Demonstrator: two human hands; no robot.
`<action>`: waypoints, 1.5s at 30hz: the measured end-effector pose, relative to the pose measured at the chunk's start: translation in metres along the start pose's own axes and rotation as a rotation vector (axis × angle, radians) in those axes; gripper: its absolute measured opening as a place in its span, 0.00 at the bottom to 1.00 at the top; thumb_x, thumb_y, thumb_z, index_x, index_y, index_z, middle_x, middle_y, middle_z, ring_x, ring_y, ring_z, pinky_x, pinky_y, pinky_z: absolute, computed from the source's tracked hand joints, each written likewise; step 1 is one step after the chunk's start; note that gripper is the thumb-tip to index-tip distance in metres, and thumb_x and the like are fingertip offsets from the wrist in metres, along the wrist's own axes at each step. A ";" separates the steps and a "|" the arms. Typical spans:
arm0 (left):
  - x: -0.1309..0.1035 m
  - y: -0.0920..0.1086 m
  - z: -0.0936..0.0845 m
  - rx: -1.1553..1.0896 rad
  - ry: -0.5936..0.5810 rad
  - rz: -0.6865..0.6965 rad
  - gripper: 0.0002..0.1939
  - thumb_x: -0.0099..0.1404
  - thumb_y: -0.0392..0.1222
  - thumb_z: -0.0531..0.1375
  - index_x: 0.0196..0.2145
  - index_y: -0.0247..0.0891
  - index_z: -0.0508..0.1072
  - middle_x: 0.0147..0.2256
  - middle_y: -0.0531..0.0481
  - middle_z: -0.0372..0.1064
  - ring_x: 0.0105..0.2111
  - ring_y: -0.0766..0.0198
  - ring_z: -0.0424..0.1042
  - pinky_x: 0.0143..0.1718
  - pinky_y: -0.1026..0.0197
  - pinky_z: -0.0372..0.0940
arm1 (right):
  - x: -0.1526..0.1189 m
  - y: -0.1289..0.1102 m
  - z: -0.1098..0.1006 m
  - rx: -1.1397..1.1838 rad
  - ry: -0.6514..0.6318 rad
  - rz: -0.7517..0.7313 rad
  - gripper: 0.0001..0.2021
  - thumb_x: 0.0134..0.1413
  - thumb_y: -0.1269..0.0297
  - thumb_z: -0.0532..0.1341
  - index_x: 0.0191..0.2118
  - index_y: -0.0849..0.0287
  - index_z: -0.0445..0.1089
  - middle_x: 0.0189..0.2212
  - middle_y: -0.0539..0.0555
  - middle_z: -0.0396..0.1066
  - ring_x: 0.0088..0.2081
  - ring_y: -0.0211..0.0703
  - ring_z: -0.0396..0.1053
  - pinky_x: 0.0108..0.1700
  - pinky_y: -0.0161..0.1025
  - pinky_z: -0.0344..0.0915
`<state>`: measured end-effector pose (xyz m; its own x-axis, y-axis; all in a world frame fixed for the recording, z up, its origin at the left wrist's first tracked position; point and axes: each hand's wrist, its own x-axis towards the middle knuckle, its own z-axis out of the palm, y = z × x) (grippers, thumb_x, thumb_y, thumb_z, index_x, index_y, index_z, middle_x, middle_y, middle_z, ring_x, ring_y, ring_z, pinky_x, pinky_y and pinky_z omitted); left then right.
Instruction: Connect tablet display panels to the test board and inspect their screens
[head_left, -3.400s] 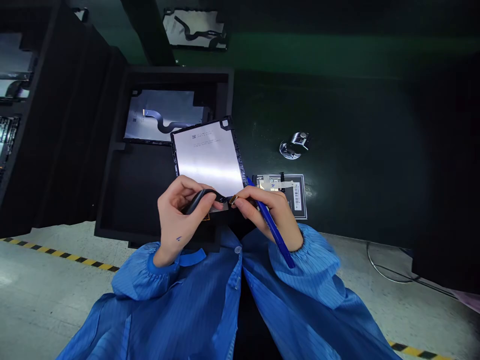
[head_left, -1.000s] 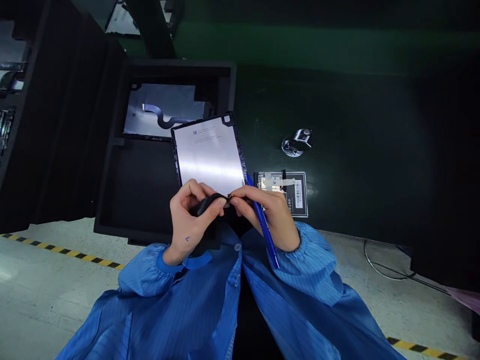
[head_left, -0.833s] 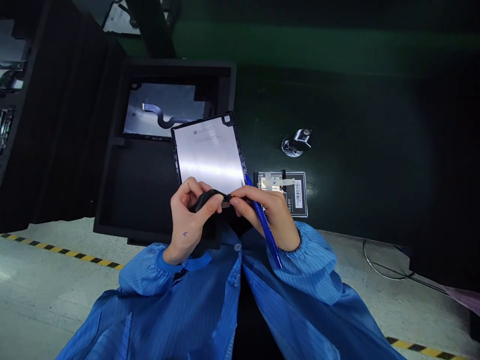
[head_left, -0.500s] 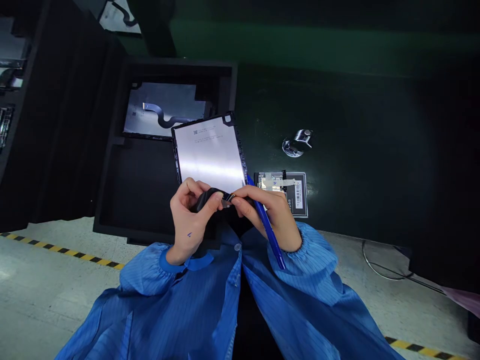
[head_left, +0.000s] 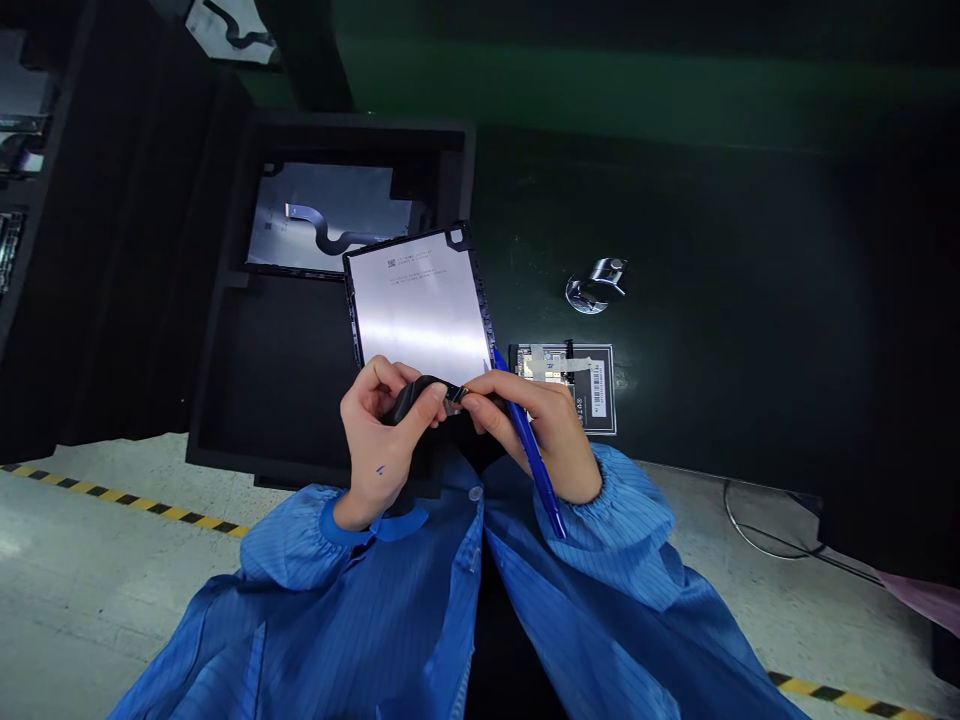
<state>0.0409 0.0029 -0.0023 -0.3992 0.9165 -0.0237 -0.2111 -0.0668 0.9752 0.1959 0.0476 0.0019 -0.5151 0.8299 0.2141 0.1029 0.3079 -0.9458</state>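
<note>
Black flex cable [head_left: 412, 393], one, at near edge of pale-backed panel [head_left: 420, 300]; left hand [head_left: 379, 440], grip clamped on its length; right hand [head_left: 561, 432], grip pinched at its tip, blue pen [head_left: 534, 450] alongside. Status, as judged: under way, cable not yet released; second panel [head_left: 341, 195] in black tray [head_left: 262, 380].

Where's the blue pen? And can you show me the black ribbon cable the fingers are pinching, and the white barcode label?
Blue pen [head_left: 535, 458]: head view, middle of its barrel.
Black ribbon cable [head_left: 412, 393]: head view, its curved stretch.
White barcode label [head_left: 598, 388]: head view, middle of its face.
</note>
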 end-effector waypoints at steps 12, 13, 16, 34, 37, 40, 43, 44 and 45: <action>-0.005 -0.003 0.001 0.051 0.015 0.059 0.17 0.59 0.33 0.71 0.27 0.39 0.64 0.28 0.59 0.67 0.21 0.72 0.73 0.22 0.68 0.69 | -0.001 -0.003 -0.001 -0.053 0.007 0.005 0.07 0.68 0.68 0.60 0.36 0.58 0.71 0.27 0.47 0.71 0.27 0.32 0.68 0.32 0.30 0.63; -0.005 -0.004 0.001 0.052 0.017 0.062 0.17 0.59 0.33 0.71 0.27 0.39 0.64 0.28 0.59 0.67 0.21 0.72 0.73 0.22 0.68 0.69 | -0.001 -0.004 -0.002 -0.055 0.007 0.007 0.07 0.68 0.68 0.60 0.36 0.58 0.71 0.27 0.47 0.72 0.28 0.32 0.68 0.32 0.30 0.63; -0.005 -0.004 0.002 0.074 0.029 0.069 0.17 0.59 0.34 0.71 0.27 0.40 0.63 0.27 0.60 0.66 0.21 0.72 0.72 0.22 0.68 0.69 | -0.001 -0.005 -0.002 -0.058 -0.004 0.023 0.07 0.69 0.67 0.60 0.36 0.58 0.71 0.27 0.48 0.72 0.28 0.33 0.69 0.33 0.31 0.64; -0.007 -0.003 0.000 0.138 0.016 0.105 0.17 0.59 0.36 0.71 0.27 0.40 0.63 0.27 0.59 0.67 0.21 0.71 0.72 0.24 0.66 0.69 | -0.002 -0.005 -0.002 -0.076 -0.007 0.039 0.07 0.69 0.66 0.60 0.37 0.58 0.72 0.29 0.49 0.75 0.30 0.35 0.71 0.35 0.32 0.66; -0.007 -0.003 0.000 0.161 0.005 0.112 0.17 0.60 0.35 0.71 0.27 0.40 0.64 0.27 0.59 0.68 0.22 0.71 0.73 0.24 0.66 0.69 | -0.003 -0.004 -0.003 -0.080 -0.013 0.027 0.07 0.69 0.66 0.60 0.37 0.58 0.72 0.29 0.49 0.74 0.29 0.35 0.70 0.35 0.31 0.65; -0.007 -0.002 0.000 0.163 -0.002 0.095 0.17 0.60 0.35 0.71 0.27 0.40 0.64 0.27 0.59 0.67 0.22 0.70 0.73 0.24 0.66 0.69 | -0.003 -0.004 -0.003 -0.086 -0.017 0.028 0.08 0.69 0.66 0.60 0.36 0.58 0.71 0.28 0.48 0.73 0.29 0.35 0.70 0.34 0.31 0.65; -0.006 -0.002 0.000 0.152 -0.003 0.088 0.17 0.59 0.35 0.71 0.27 0.40 0.64 0.27 0.59 0.67 0.22 0.71 0.73 0.24 0.67 0.69 | -0.003 -0.004 -0.003 -0.087 -0.015 0.030 0.08 0.69 0.65 0.59 0.36 0.58 0.72 0.28 0.48 0.72 0.28 0.34 0.69 0.34 0.31 0.64; -0.006 -0.002 0.000 0.153 -0.003 0.089 0.17 0.59 0.35 0.71 0.27 0.40 0.64 0.27 0.59 0.67 0.22 0.71 0.73 0.24 0.66 0.69 | -0.003 -0.004 -0.003 -0.088 -0.015 0.032 0.08 0.69 0.65 0.59 0.36 0.58 0.72 0.27 0.48 0.72 0.28 0.34 0.69 0.33 0.31 0.64; -0.007 -0.002 0.000 0.158 -0.002 0.088 0.17 0.59 0.35 0.71 0.27 0.40 0.64 0.27 0.59 0.67 0.22 0.71 0.73 0.24 0.66 0.69 | -0.002 -0.004 -0.004 -0.090 -0.019 0.035 0.08 0.69 0.65 0.60 0.36 0.58 0.72 0.27 0.48 0.72 0.28 0.34 0.68 0.33 0.31 0.64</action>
<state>0.0437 -0.0030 -0.0039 -0.4083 0.9106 0.0639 -0.0321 -0.0843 0.9959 0.1998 0.0461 0.0056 -0.5257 0.8322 0.1764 0.1962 0.3204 -0.9267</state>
